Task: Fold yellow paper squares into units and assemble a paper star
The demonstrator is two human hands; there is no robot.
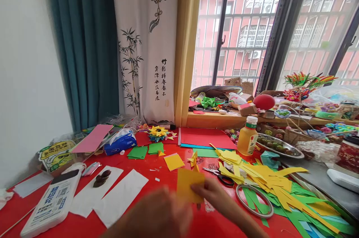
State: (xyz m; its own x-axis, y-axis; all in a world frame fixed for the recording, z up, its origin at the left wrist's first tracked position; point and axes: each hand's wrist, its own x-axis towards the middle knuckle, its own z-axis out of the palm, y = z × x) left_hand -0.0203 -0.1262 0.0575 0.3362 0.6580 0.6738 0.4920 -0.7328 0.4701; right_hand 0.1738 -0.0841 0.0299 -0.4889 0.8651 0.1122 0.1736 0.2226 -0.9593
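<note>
A yellow square of paper (186, 185) stands nearly upright over the red table, its lower right side pinched by my right hand (207, 190). Motion smears my left hand (161, 212), which is at the paper's lower left edge; whether its fingers grip the paper cannot be made out. Just beyond lie a yellow paper stack (174, 162) and small folded yellow paper pieces (193, 160). Scissors (221, 174) with black handles rest right of the held sheet, near a roll of tape (238, 193).
Yellow and green paper strips (275, 184) spread across the right side. Behind them stands a juice bottle (248, 137) beside a metal tray (280, 146). Green squares (138, 152), a folded paper star (158, 132), tissues (120, 142) and a white box (50, 204) are to the left.
</note>
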